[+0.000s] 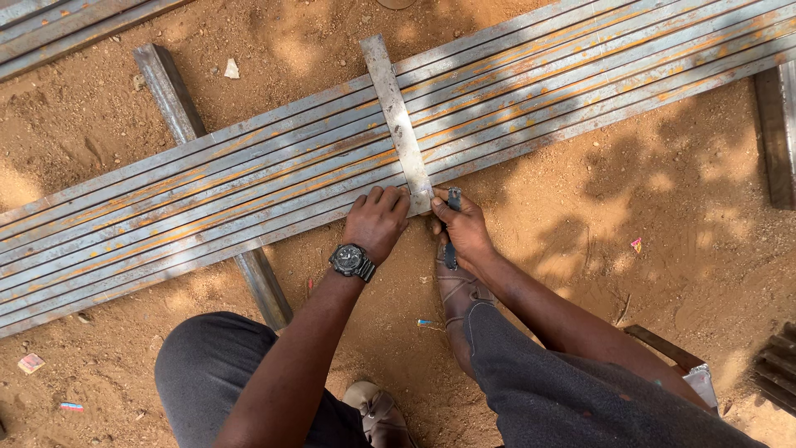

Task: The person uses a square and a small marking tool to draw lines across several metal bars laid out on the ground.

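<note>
Several long steel bars (249, 191) lie side by side in a slanted row on the dirt, streaked with orange rust. A flat metal straightedge (398, 124) lies across them. My left hand (377, 220), with a black wristwatch (352, 261), presses down on the near end of the straightedge at the front edge of the bars. My right hand (460, 228) holds a small dark marking tool (453, 224) right beside the straightedge's near end, its tip at the front bar.
A steel support bar (178, 104) runs under the row at the left. More bars lie at the top left (58, 33). A dark beam (779, 141) sits at the right edge. My knees and sandalled feet (377, 411) are below. Small litter dots the dirt.
</note>
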